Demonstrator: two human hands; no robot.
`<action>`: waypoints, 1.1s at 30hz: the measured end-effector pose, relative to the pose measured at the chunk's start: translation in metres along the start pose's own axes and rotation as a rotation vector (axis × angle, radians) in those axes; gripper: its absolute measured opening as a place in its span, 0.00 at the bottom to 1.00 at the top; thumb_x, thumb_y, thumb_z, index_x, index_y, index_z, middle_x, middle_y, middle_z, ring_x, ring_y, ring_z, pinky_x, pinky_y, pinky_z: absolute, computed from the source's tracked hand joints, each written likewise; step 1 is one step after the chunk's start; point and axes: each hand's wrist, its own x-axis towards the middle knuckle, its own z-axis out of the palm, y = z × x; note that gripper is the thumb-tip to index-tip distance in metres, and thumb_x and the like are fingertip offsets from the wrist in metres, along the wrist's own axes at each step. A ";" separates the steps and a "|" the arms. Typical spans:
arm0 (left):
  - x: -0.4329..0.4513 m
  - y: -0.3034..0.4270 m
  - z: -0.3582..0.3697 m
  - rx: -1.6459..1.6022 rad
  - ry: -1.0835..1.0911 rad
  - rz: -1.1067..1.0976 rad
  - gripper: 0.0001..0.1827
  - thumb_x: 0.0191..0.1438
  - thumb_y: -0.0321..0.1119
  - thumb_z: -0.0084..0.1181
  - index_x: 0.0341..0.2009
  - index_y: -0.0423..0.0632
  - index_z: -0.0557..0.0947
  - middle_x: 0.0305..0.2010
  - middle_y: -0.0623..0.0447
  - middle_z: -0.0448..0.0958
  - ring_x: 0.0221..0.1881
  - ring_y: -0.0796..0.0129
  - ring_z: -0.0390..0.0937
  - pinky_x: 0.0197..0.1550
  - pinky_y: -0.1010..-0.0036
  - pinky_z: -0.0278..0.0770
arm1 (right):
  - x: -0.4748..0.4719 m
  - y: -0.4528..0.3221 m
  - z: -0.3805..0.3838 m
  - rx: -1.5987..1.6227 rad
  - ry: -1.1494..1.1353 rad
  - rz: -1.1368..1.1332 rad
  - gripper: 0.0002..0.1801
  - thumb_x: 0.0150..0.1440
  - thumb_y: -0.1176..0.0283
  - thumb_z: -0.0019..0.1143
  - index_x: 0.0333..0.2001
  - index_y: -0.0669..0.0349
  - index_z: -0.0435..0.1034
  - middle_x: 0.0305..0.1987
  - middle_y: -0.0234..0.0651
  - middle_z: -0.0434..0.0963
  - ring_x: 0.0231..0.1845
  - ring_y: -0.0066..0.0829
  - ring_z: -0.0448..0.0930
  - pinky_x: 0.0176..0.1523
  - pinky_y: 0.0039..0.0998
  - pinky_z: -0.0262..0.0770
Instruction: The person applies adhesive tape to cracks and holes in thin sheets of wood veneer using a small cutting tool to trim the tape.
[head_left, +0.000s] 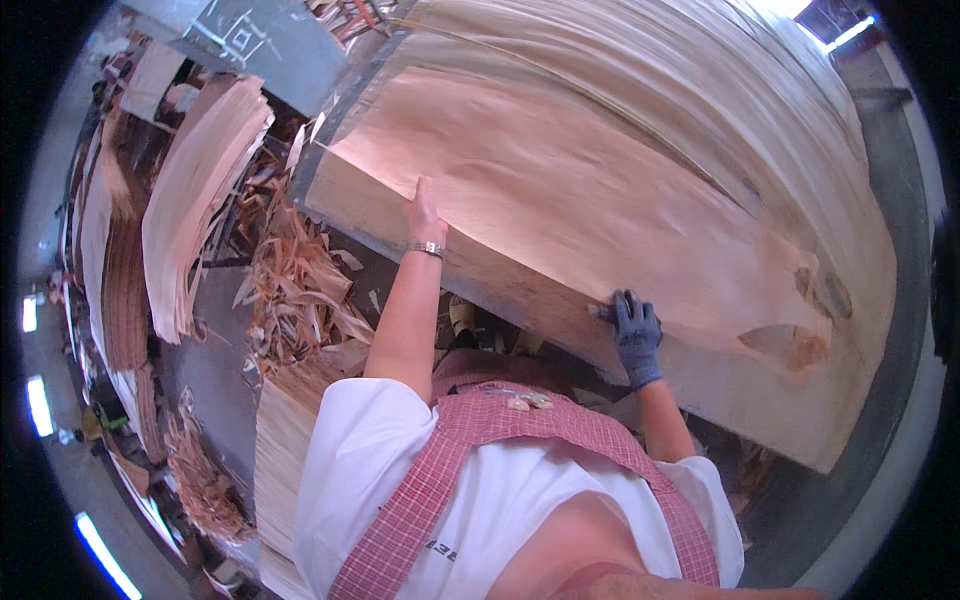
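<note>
A wide sheet of thin wood veneer (540, 172) lies over a pale wooden board or stack, its near edge slightly raised. My bare left hand (427, 214), with a metal watch band at the wrist, is at that near edge, thumb up over it; its fingers are partly hidden, and the sheet seems to be in its grip. My right hand (636, 334), in a grey-blue glove, is at the same edge further right, fingers curled over a small dark object (600, 310) that I cannot identify. Holes and a brown knot show at the sheet's right end.
Beyond the sheet lies a large pile of wavy veneer (675, 67). Torn veneer scraps (292, 277) heap on the floor at left, beside stacked veneer sheets (202, 187). Another veneer stack (281, 457) stands close to my left side. A grey metal panel (292, 60) is at upper left.
</note>
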 end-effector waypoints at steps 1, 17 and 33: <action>0.006 -0.003 -0.021 0.031 0.035 0.038 0.32 0.59 0.44 0.56 0.60 0.35 0.67 0.58 0.42 0.72 0.57 0.56 0.72 0.57 0.60 0.73 | -0.005 -0.007 -0.004 0.010 -0.010 -0.005 0.30 0.51 0.72 0.51 0.60 0.49 0.68 0.58 0.36 0.72 0.49 0.39 0.74 0.46 0.41 0.75; 0.018 0.076 -0.122 0.292 0.092 -0.053 0.13 0.55 0.39 0.63 0.35 0.45 0.76 0.26 0.52 0.81 0.22 0.68 0.81 0.14 0.79 0.69 | -0.017 -0.012 -0.028 0.202 -0.008 0.237 0.31 0.55 0.57 0.63 0.62 0.50 0.65 0.45 0.45 0.73 0.46 0.46 0.76 0.42 0.45 0.76; -0.013 0.093 -0.150 0.525 0.121 -0.142 0.14 0.55 0.41 0.62 0.32 0.43 0.76 0.28 0.51 0.79 0.19 0.67 0.81 0.10 0.79 0.65 | -0.072 0.023 -0.018 -0.186 -0.291 -0.080 0.33 0.53 0.70 0.57 0.63 0.38 0.64 0.40 0.33 0.73 0.42 0.37 0.76 0.37 0.42 0.75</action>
